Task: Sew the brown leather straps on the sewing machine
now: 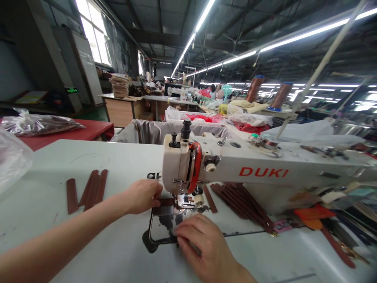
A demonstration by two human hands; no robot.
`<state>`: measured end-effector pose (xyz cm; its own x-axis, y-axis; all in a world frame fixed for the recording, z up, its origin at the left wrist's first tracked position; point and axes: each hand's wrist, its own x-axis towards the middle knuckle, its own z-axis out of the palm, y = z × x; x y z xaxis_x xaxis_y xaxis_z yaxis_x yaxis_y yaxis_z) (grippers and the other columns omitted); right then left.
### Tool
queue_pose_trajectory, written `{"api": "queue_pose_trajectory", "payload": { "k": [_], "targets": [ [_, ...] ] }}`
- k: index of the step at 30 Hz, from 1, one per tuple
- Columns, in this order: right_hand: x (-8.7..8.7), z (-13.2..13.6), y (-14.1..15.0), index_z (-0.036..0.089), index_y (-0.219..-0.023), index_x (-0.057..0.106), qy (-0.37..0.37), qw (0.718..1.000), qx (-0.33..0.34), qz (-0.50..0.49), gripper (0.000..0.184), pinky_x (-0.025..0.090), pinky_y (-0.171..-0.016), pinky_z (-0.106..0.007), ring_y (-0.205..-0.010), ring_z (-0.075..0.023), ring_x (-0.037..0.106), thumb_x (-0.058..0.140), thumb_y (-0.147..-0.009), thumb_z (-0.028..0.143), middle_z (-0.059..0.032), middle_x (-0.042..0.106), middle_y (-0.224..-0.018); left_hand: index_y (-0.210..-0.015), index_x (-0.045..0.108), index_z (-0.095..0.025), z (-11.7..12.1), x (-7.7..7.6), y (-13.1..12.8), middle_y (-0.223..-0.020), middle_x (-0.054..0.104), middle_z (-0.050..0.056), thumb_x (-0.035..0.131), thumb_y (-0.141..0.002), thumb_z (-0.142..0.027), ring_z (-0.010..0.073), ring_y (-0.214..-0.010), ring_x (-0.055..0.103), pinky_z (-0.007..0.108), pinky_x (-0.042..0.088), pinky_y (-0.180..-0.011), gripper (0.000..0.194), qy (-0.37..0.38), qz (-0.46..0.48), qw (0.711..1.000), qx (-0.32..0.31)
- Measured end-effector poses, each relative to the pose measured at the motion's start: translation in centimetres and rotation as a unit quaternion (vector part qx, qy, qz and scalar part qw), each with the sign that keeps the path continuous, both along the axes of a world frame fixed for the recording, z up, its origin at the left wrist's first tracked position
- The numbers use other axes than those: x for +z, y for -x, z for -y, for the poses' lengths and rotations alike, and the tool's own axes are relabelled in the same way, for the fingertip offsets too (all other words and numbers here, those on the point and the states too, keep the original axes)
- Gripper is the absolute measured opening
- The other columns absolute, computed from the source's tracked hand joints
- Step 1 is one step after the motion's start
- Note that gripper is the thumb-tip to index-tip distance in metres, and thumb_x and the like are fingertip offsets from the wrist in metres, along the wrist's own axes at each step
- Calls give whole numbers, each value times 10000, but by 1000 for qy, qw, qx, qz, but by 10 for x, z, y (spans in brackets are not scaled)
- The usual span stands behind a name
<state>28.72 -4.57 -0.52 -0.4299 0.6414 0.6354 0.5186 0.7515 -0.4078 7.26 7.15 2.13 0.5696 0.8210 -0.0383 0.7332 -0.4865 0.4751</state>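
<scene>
My left hand [145, 195] is closed on the end of a brown leather-like strip [167, 202], left of the needle area of a white sewing machine [226, 163]. The strip's other end runs toward the presser foot [184, 202]. In front of the needle, my right hand [203, 243] hovers over or rests at the dark, worn metal plate [165, 222]. Its fingers are bent and close together, and what they hold, if anything, is hidden. Several similar brown strips [94, 188] lie on the white table to the left.
A fanned pile of brown strips [243, 200] lies under the machine arm. An orange piece [313, 214] and scissors [350, 251] are at the right. A plastic-bagged bundle [41, 122] sits on a red surface at the left. Behind the machine stands a cloth-lined bin [147, 131].
</scene>
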Motion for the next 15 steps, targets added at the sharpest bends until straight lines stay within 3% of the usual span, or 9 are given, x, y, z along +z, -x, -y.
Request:
{"api": "queue_pose_trajectory", "payload": {
  "k": [2, 4, 7, 9, 11, 13, 15],
  "targets": [
    [2, 6, 5, 179, -1080, 631, -65, 997, 16, 30, 187, 544, -693, -301, -758, -180, 614, 483, -966, 177, -54, 696, -925, -656, 549, -173, 21, -5, 2, -533, 519, -32, 595, -731, -281, 173, -531, 581, 233, 427, -473, 140, 97, 19, 994, 34],
    [3, 10, 11, 191, -1089, 610, -126, 991, 14, 50, 198, 544, -654, -260, -703, -155, 607, 437, -993, 180, -37, 698, -908, -851, 565, -163, 41, -13, -4, -520, 509, -49, 515, -791, -342, 168, -469, 576, 218, 417, -402, 195, 184, 52, 979, 68],
    [1, 10, 16, 183, -988, 623, -140, 988, 24, 63, 279, 527, -628, -225, -664, -137, 592, 348, -1034, 187, -20, 674, -797, -1143, 445, -146, 59, -21, -19, -562, 545, -57, 468, -843, -385, 175, -462, 597, 234, 461, -384, 384, 235, 97, 961, 108],
    [1, 7, 14, 158, -928, 639, -126, 988, 49, 75, 353, 524, -634, -242, -671, -151, 589, 306, -1043, 186, -35, 653, -741, -1190, 397, -149, 63, -21, -27, -545, 545, -64, 512, -834, -371, 183, -431, 579, 251, 466, -377, 435, 217, 111, 961, 130],
    [-1, 4, 10, 136, -889, 652, -112, 988, 60, 86, 382, 525, -633, -263, -679, -168, 587, 299, -1033, 165, -57, 646, -729, -1217, 385, -152, 64, -19, -30, -556, 554, -55, 578, -797, -310, 206, -463, 592, 296, 502, -436, 488, 152, 113, 970, 152],
    [-4, 1, 5, 125, -867, 660, -101, 989, 50, 96, 388, 522, -612, -278, -670, -181, 581, 303, -1019, 147, -68, 640, -719, -1188, 440, -163, 67, -19, -28, -668, 606, 6, 591, -785, -245, 260, -646, 653, 404, 559, -629, 437, 67, 111, 977, 169],
    [-9, -1, 2, 125, -844, 663, -95, 988, 38, 112, 390, 511, -584, -289, -645, -188, 567, 310, -1008, 141, -65, 631, -703, -1105, 539, -183, 74, -23, -24, -862, 653, 79, 554, -810, -205, 306, -877, 657, 498, 533, -830, 296, -25, 110, 984, 139]
  ]
}}
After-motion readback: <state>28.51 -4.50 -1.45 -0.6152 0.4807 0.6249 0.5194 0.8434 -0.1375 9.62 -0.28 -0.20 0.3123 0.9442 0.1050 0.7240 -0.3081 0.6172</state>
